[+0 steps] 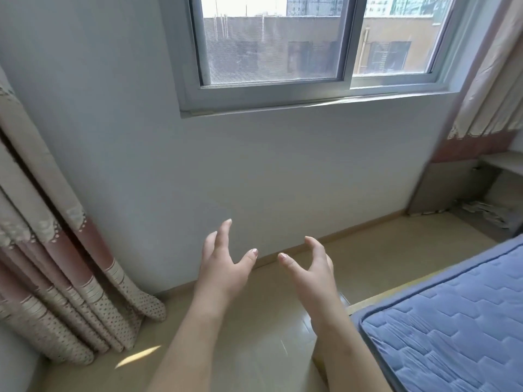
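My left hand (222, 264) is raised in front of me, fingers spread and loosely bent, holding nothing. My right hand (312, 267) hangs beside it, about a hand's width to the right, thumb and fingers loosely curved around empty air. Both hands are in mid-air in front of the white wall (283, 171), below a sliding window (311, 46). Neither hand touches anything.
A patterned curtain (56, 278) hangs to the floor at the left. A second curtain (489, 103) hangs at the upper right. A bed with a blue quilted mattress (452, 321) fills the lower right. A low cabinet (450, 190) stands in the right corner. Beige floor (254, 349) lies below.
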`<state>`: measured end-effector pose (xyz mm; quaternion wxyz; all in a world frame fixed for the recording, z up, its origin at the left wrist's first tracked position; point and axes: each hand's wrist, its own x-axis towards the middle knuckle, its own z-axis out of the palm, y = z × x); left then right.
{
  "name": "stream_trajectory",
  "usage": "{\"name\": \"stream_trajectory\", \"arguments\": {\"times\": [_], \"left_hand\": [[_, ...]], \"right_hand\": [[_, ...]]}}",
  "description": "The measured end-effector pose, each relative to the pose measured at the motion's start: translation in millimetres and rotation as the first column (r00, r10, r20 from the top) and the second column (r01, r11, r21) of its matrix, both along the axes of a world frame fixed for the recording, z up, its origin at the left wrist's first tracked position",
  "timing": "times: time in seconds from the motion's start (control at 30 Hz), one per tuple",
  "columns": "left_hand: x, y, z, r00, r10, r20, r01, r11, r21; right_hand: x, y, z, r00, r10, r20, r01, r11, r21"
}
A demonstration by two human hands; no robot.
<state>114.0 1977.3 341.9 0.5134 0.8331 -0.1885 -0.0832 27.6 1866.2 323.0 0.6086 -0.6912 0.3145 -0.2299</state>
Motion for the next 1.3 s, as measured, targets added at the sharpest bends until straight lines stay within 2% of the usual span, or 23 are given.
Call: {"name": "stream_trajectory", "arguments": {"times": [0.27, 0.5, 0.8, 1.07, 1.3], "left_hand": [[125, -173, 23, 0.994, -0.102, 0.027, 0.103, 0.993, -0.050], [220, -287, 6, 0.975, -0.220, -0.015, 0.219, 0.975, -0.036], [356, -465, 2, 0.886, -0.462, 0.023, 0.463, 0.886, -0.030], [367, -616, -24, 0.727, -0.684, -0.052, 0.686, 0.726, 0.044], [329, -785, -28, 0.627, -0.779, -0.014, 0.778, 0.624, 0.069]], "right_hand": [[112, -164, 20, 0.996, -0.086, 0.012, 0.086, 0.995, -0.046], [197, -270, 7, 0.983, -0.179, -0.031, 0.178, 0.983, -0.036], [317, -410, 0, 0.917, -0.398, -0.033, 0.397, 0.918, -0.010], [319, -524, -25, 0.767, -0.636, -0.087, 0.641, 0.760, 0.102], [278, -673, -30, 0.658, -0.751, -0.062, 0.753, 0.652, 0.085]]}}
